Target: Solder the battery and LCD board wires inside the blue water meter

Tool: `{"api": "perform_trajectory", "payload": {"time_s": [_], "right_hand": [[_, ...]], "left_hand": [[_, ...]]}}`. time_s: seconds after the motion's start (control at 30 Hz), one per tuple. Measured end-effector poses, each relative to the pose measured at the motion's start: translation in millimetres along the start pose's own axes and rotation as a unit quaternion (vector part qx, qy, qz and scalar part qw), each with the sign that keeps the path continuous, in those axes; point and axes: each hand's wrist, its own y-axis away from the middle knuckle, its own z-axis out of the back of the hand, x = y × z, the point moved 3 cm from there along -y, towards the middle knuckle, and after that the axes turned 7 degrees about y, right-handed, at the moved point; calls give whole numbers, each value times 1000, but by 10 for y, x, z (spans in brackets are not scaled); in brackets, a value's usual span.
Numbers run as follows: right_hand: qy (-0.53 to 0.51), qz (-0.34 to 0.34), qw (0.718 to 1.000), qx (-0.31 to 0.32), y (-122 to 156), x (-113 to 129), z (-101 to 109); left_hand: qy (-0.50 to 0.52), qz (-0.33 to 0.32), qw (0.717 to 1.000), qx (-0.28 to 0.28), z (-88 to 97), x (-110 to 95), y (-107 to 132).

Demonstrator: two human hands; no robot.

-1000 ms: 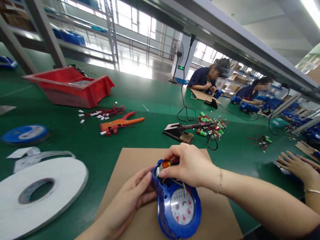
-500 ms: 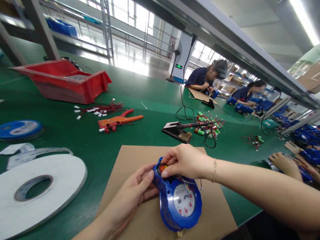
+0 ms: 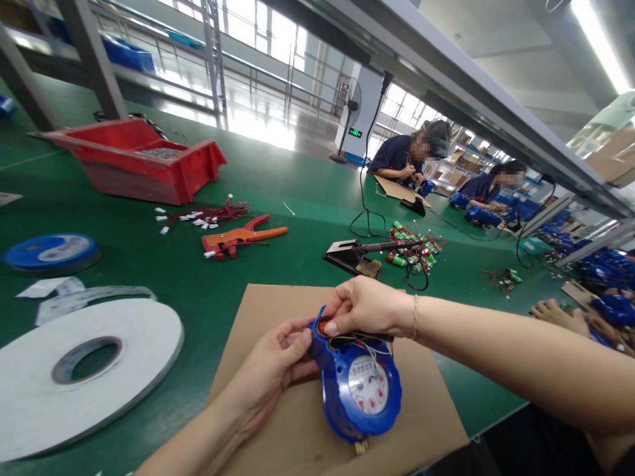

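A blue water meter with a white dial stands on a brown cardboard sheet in front of me. My left hand grips the meter's left side with its fingers closed around the housing. My right hand pinches a small orange battery and presses it into the open top of the meter. Thin coloured wires run from there across the dial's upper edge.
A large white tape roll, a blue reel, a red bin, orange pliers, red leads, a soldering iron on its stand and green batteries lie on the green bench. A co-worker's hands rest at right; two people sit farther back.
The meter and both hands have shifted slightly up and right in view. My right thumb now presses the orange battery lower into the housing. The co-worker's hands moved right.
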Motion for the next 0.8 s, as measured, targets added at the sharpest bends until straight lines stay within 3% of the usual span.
{"api": "perform_trajectory", "payload": {"time_s": [0.2, 0.43, 0.67, 0.8], "right_hand": [[82, 55, 995, -28, 40, 127, 89], [114, 184, 971, -97, 334, 310, 451], [110, 279, 942, -149, 529, 3, 759], [105, 328, 928, -142, 747, -360, 627]], "left_hand": [[-31, 2, 999, 27, 0, -46, -25], [-69, 0, 997, 33, -38, -66, 4], [-96, 5, 995, 27, -51, -94, 84], [-120, -3, 993, 5, -110, -111, 244]]}}
